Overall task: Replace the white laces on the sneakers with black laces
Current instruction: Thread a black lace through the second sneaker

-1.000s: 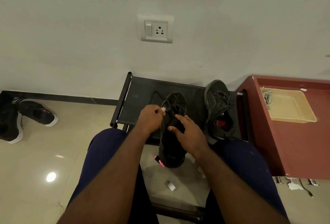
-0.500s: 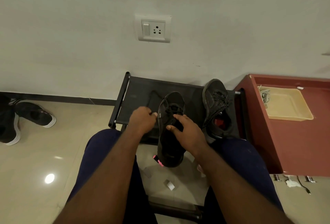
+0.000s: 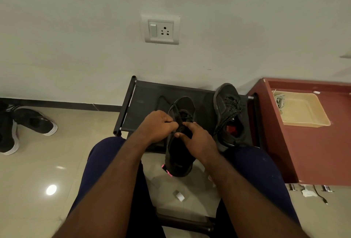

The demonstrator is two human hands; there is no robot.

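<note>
Head view: left hand (image 3: 157, 124) curled tight, pinching the black lace (image 3: 178, 112) at the eyelets. Right hand (image 3: 197, 139) grips the sneaker (image 3: 180, 160) across its throat, I judge so the pull won't drag it. Sneaker lies between my knees, far end on the black rack (image 3: 144, 101). Long axis runs near-to-far, toe apparently toward the wall, pink-tabbed end nearest me. Second sneaker (image 3: 226, 105) just right, laced black. White laces (image 3: 279, 100) in the tray (image 3: 303, 122), far right.
</note>
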